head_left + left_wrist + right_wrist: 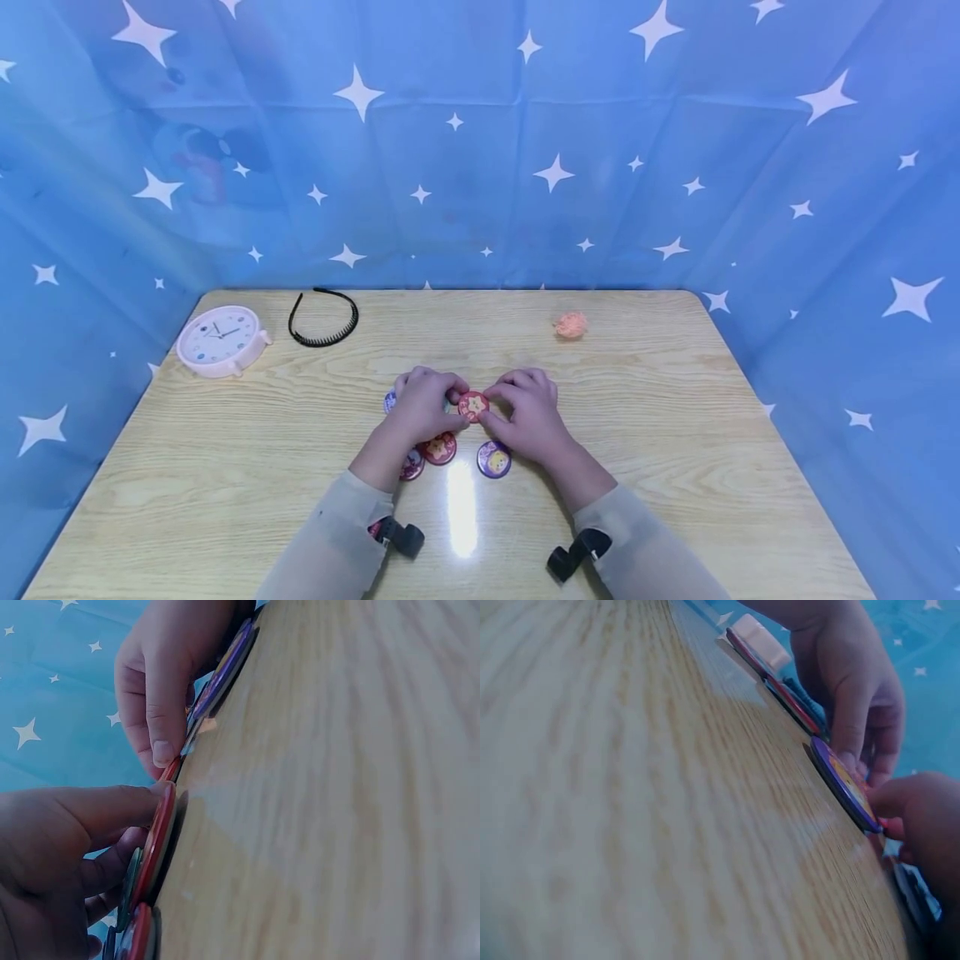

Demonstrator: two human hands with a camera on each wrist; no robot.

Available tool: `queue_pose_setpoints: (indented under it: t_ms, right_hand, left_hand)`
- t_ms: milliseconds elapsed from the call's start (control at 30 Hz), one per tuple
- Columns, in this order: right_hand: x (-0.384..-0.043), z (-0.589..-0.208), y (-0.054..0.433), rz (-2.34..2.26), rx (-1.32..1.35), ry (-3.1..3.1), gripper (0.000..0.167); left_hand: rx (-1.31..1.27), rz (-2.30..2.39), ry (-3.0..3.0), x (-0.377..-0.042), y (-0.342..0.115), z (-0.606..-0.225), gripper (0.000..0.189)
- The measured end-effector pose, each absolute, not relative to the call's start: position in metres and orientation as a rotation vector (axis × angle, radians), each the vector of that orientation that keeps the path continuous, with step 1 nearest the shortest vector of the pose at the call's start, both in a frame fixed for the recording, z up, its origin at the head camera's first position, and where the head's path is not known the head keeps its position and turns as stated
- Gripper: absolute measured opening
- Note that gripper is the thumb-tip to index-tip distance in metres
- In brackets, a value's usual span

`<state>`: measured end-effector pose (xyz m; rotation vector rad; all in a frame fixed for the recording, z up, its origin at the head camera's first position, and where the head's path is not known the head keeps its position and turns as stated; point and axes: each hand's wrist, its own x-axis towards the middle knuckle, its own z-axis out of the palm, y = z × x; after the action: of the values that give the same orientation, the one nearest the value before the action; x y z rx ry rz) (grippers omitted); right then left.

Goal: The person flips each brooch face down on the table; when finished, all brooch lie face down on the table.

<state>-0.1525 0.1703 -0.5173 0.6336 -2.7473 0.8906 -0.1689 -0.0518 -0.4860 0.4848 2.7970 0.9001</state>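
Observation:
A round red badge (473, 406) with a yellow star figure lies between the two hands. My left hand (425, 406) grips its left edge with thumb and forefinger, and my right hand (531, 415) pinches its right edge. Nearer the front are a second red star badge (439, 448), a dark red badge (412, 464) partly behind the left wrist, and a purple badge (494, 459) with a yellow character. A blue-purple badge (389, 402) shows beside the left hand, mostly covered. In the right wrist view, a bluish badge (913, 896) is partly hidden by the right hand.
A pink-framed clock (221, 340) lies at the table's back left, with a black toothed headband (324, 341) to its right. A fluffy peach-coloured ball (571, 325) sits at the back right. Blue star-patterned cloth (480, 158) encloses the wooden table (637, 358).

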Motion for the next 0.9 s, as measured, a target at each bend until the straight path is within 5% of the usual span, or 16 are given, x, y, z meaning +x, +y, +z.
queue_pose_setpoints:
  t_ms: [900]
  right_hand:
    - [-0.1533, -0.5198, 0.1694, 1.004, 0.505, -2.688, 0.028]
  left_hand:
    - [0.501, 0.986, 2.834, -0.1691, -0.0482, -0.4865, 0.036]
